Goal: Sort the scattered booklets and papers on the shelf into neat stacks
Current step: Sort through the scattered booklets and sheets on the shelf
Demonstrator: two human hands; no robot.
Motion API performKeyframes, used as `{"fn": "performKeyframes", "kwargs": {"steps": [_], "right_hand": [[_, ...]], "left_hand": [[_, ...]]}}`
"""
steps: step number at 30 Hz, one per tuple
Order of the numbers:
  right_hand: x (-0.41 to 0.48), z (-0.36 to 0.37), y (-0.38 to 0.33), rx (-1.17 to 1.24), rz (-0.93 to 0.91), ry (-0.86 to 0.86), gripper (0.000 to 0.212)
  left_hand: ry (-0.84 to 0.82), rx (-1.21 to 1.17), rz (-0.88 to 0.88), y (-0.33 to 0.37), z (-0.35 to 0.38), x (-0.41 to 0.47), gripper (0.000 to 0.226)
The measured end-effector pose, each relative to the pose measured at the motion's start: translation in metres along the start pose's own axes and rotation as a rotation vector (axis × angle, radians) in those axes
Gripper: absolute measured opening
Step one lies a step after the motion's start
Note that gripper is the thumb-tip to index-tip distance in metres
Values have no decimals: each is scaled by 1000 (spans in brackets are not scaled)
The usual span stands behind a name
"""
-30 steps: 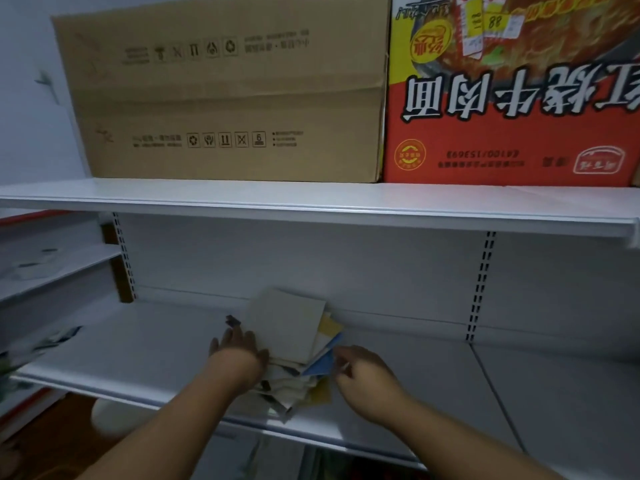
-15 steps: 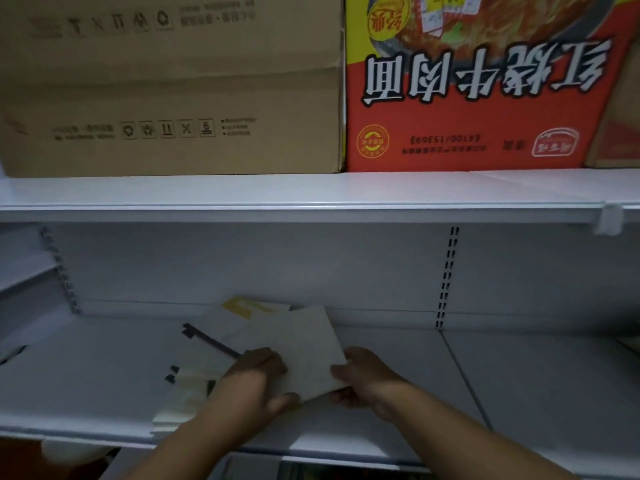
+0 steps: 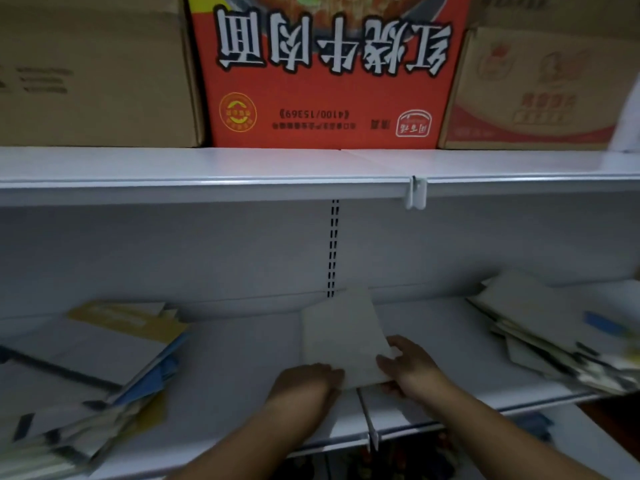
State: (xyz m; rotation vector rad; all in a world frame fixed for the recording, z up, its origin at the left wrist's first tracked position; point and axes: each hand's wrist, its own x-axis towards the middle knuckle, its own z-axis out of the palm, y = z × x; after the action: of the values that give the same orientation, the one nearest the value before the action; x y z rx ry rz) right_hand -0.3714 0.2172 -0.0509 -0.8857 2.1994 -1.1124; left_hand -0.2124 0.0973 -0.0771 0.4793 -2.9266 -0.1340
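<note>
Both hands, left hand point(image 3: 306, 382) and right hand point(image 3: 410, 367), now carry 1 pale booklet point(image 3: 343, 337) from the messy left pile point(image 3: 93, 368) to frame centre, likely starting a stack.

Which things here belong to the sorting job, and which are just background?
Job:
pale booklet, held by left hand and right hand
left pile
right pile

Background:
red noodle carton
brown boxes
upper shelf
</note>
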Motion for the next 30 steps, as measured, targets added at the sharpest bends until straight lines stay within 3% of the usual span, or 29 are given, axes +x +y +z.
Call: {"fn": "performKeyframes", "kwargs": {"steps": [3, 5, 8, 9, 12, 15, 18, 21, 25, 28, 30], "right_hand": [[11, -9, 19, -560, -42, -15, 43], [16, -8, 22, -733, 31, -55, 56], [24, -4, 10, -798, 26, -44, 64], [27, 0, 4, -794, -22, -29, 63], [32, 26, -15, -722, -206, 6, 50], [30, 62, -31, -746, -340, -64, 50], [24, 97, -40, -910, -412, -158, 56], [21, 115, -39, -975, -391, -213, 57], [22, 107, -34, -946, -387, -252, 60], [19, 93, -30, -748, -337, -285, 74], [18, 87, -26, -518, -303, -207, 62]], "left_hand": [[-51, 30, -134, 1, 14, 15, 36], [-130, 36, -161, -2, 21, 14, 45], [-84, -58, -141, -9, 12, 5, 78], [-49, -81, -175, -15, 4, -1, 78], [99, -59, -398, -52, -32, -18, 47], [74, 234, -677, -101, -68, -50, 63], [-47, 246, -914, -135, -69, -85, 72], [-38, 216, -863, -132, -60, -98, 64], [128, 194, -717, -117, -55, -95, 49], [356, 123, -398, -102, -45, -82, 42], [382, 51, -221, -89, -33, -73, 39]]}}
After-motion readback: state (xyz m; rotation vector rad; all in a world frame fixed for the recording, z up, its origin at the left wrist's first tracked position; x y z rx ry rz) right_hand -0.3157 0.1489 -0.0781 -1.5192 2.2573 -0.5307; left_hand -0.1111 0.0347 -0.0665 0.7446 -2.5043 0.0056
